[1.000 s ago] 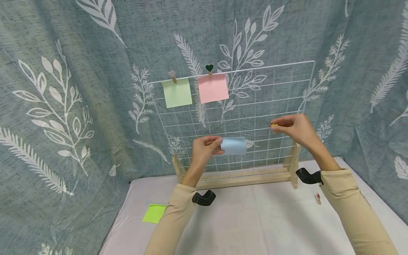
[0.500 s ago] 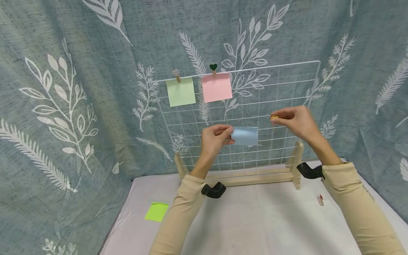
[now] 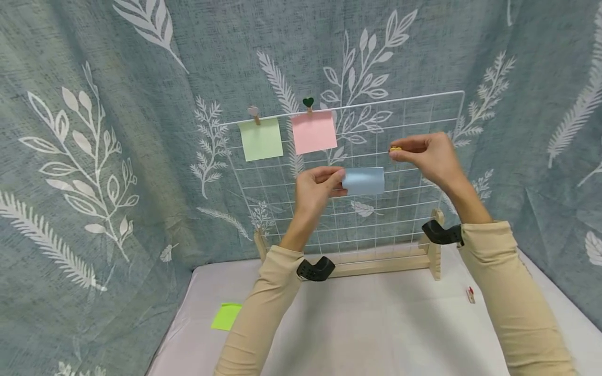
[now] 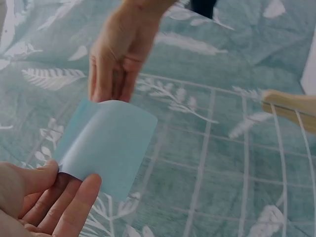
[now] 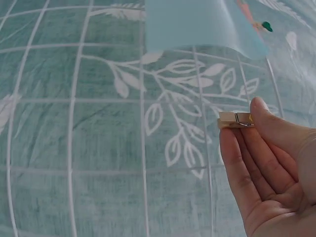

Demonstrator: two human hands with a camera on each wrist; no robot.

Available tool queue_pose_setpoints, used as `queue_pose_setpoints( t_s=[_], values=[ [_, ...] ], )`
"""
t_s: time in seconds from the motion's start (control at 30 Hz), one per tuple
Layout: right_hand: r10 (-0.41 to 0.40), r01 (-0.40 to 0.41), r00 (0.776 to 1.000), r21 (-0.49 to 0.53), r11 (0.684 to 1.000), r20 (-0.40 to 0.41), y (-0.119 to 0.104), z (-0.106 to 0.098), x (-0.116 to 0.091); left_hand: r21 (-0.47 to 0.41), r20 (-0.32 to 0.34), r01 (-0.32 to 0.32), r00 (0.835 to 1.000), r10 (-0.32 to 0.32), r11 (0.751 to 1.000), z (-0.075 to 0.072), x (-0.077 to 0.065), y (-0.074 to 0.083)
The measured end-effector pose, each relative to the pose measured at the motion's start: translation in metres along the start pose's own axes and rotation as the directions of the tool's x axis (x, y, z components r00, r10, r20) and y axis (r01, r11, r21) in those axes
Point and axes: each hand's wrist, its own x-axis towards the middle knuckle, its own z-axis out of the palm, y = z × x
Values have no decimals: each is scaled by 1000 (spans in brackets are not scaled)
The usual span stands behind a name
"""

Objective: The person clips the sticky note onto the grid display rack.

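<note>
Though apart, 1 blue note [image 3: 363, 181] pinch-tight in left hand [image 3: 312, 190], 1 clothespin [image 5: 230, 120] likewise in right hand [image 3: 433, 157].

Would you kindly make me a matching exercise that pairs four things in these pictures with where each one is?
1. blue note
2. pink note
3. lime-green note
4. yellow-topped clothespin

A. lying on the white cloth
B. pinched by the right hand
C. hanging under the green-heart clothespin
D. held by the left hand

Pairs: 1-D, 2-C, 3-A, 4-B
</note>
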Motion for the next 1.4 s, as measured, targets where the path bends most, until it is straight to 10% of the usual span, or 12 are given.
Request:
queue_pose_setpoints(
  t_s=[0.43,0.8,1.07,1.4],
  values=[
    [-53,62,993,87,994,-102,-25,0,18,-96,-38,-102,994,99,990,15,20,40],
    [-100,124,981,144,982,-164,-38,-17,39,214,-42,-263,960,278,941,23,45,63],
    [-98,134,975,180,975,-198,-47,-22,55,119,-112,-148,980,162,982,23,63,63],
    [-166,176,975,61,982,-146,-70,-15,74,113,-217,-122,965,144,986,31,69,56]
  ],
)
